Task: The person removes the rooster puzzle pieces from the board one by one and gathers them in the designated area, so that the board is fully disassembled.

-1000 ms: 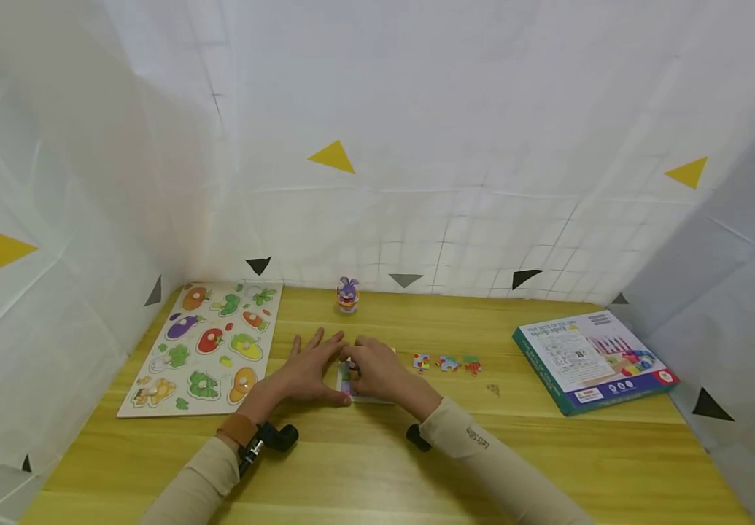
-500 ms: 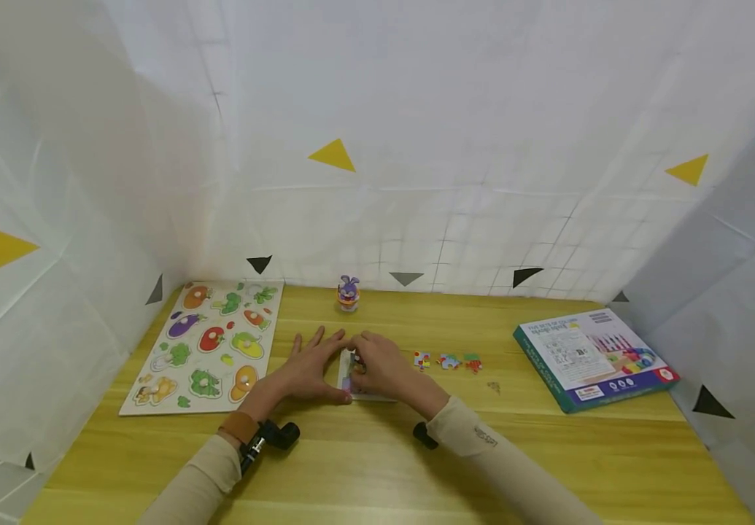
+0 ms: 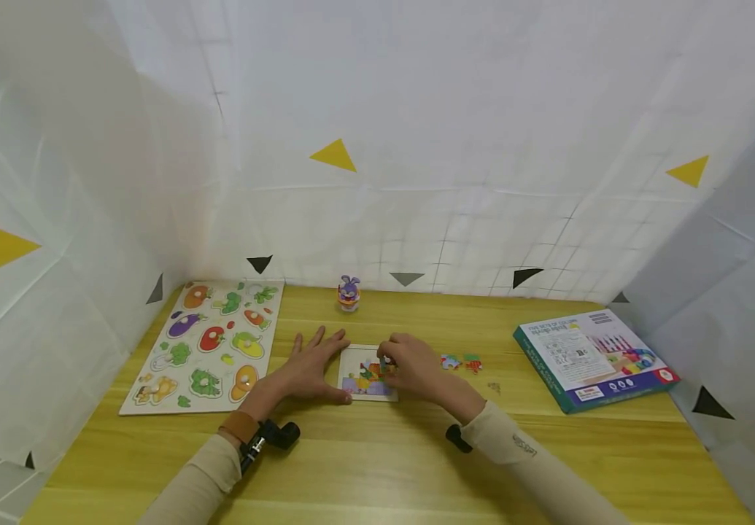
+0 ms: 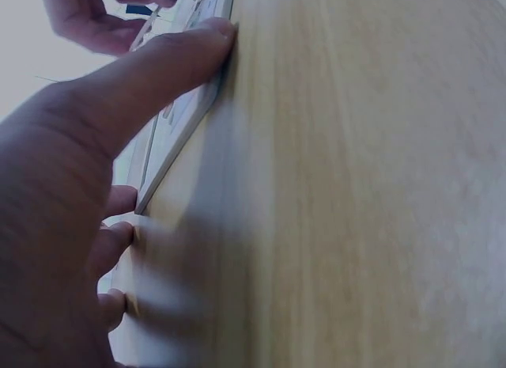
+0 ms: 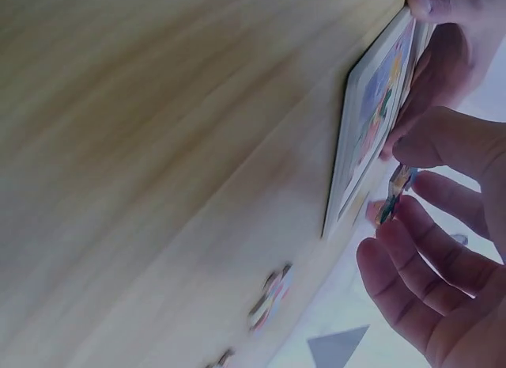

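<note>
A small puzzle tray (image 3: 351, 359) lies on the table, its lower part filled with joined puzzle pieces (image 3: 368, 375) and its upper left bare. My left hand (image 3: 311, 370) spreads along the tray's left side; its thumb presses the near left corner, and the fingers lie fairly straight. Over the tray's right side, my right hand (image 3: 416, 370) pinches a puzzle piece (image 5: 397, 192) between thumb and fingers. Two loose puzzle pieces (image 3: 461, 363) lie to the right of that hand, which covers the table just left of them.
A vegetable peg-puzzle board (image 3: 203, 350) lies at the left. A purple rabbit figure (image 3: 349, 294) stands behind the tray, near the white backdrop. At the right is a boxed bead set (image 3: 594, 359) with a green edge.
My right hand has moved right across the tray, uncovering the joined pieces in its middle. The leftmost loose piece has gone from sight in the head view. My left hand stays put.
</note>
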`<state>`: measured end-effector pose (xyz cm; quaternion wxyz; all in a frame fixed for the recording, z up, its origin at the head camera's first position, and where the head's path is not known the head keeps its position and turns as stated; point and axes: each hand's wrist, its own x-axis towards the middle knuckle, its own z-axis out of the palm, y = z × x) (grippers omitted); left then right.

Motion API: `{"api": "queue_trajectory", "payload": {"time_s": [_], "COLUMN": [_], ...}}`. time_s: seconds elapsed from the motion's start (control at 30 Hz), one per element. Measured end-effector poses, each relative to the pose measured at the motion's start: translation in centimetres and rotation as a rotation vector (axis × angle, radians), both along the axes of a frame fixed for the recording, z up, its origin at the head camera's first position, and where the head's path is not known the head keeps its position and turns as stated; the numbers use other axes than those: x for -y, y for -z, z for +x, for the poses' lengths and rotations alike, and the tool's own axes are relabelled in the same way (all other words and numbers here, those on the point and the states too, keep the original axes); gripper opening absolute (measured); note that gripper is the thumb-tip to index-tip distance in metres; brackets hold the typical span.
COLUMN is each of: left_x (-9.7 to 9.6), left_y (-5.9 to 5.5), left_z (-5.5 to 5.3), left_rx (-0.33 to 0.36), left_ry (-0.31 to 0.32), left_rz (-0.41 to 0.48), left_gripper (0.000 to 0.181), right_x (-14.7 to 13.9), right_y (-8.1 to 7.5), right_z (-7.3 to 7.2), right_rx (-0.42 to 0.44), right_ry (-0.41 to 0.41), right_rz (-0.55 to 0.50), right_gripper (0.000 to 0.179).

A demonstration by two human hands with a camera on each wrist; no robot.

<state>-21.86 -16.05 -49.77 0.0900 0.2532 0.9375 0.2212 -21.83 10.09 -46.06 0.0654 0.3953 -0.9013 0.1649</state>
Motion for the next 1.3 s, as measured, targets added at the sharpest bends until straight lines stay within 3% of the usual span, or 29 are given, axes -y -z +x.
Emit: {"api": "queue_trajectory", "payload": {"time_s": [0.33,0.93,1.3], "left_x": [-0.1,-0.1,-0.1], "left_y": [-0.1,-0.1,-0.2], "left_z": [0.0,0.1,0.1], "left_rx": [0.003,0.004,0.006], "left_ry": [0.000,0.000,0.001], "left_rz": [0.012,0.017,0.011], "left_gripper": [0.110,0.110,0.110], "right_x": [-2.8,-5.4,-5.6], "right_y": [0.3,1.0,1.3], "right_z": [0.3,0.8,0.7], "right_rx": [0.022,0.105,0.091], "right_ry": [0.018,0.138,0.121], "right_rz": [0.002,0.061,0.074], "right_gripper": [0.022,0.023,0.025]}}
